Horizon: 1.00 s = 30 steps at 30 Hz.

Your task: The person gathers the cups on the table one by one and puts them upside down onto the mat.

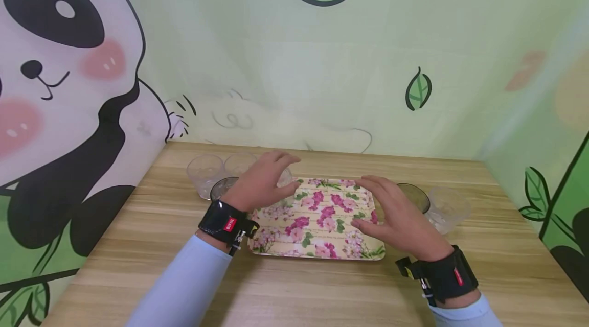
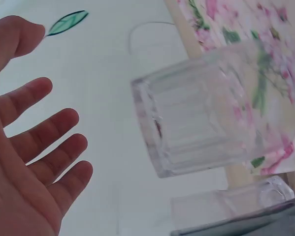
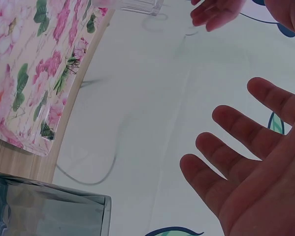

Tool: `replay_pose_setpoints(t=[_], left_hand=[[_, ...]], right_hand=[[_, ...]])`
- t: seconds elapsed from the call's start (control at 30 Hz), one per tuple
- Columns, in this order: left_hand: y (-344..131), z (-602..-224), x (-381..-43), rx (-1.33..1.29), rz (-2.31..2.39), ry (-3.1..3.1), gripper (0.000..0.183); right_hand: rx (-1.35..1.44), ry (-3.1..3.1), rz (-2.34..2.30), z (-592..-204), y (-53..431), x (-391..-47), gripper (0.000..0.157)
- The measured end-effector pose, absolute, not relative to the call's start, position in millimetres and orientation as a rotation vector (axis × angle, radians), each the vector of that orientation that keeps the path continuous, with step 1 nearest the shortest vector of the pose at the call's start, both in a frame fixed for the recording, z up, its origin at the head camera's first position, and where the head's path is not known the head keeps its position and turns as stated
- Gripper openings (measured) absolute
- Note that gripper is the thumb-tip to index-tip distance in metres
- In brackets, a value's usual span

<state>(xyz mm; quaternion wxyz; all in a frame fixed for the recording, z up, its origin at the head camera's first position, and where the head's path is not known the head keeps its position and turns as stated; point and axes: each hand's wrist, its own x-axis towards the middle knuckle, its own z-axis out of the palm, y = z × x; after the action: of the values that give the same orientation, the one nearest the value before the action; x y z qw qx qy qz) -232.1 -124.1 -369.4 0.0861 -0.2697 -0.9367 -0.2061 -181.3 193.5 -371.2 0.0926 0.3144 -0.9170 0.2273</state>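
Below and between my two hands lies the tray (image 1: pixel 317 245), flat, with rounded corners and a thin pale edge. Its cream face carries clusters of pale pink and deep magenta flowers, green leaves and faint lines of small print. Just beside my left hand (image 1: pixel 264 181), on its thumb side, is a clear glass (image 2: pixel 196 118), see-through enough to let the tray's flowers show; I cannot tell whether it touches the tray. My left hand is wide, fingers apart, gripping nothing. My right hand (image 1: pixel 398 217) is just as wide and free, above the tray's right side.

Outward of my left hand are a smoky grey glass (image 1: pixel 223 186), partly hidden by it, and two clear tumblers (image 1: pixel 204 176) behind. Past my right hand are a dark glass (image 1: pixel 416 198) and, farther out, clear glassware (image 1: pixel 451 209). Under everything is the wooden table (image 1: pixel 322 291).
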Motion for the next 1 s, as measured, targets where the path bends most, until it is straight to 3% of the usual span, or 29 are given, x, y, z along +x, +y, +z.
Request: replay_pose_setpoints(t=[0.67,1.0], left_hand=[[-116.3,-357.5,-189.8,-0.833,-0.741,-2.588,0.055],[-116.8,-361.1,-185.3,-0.876,-0.750,-2.527,0.051]], right_hand=[[0.907,-2.731,0.684,-370.1,194.7,-182.0,0.077],[0.911,-2.734,0.684,-368.6,193.8,-177.5,0.079]])
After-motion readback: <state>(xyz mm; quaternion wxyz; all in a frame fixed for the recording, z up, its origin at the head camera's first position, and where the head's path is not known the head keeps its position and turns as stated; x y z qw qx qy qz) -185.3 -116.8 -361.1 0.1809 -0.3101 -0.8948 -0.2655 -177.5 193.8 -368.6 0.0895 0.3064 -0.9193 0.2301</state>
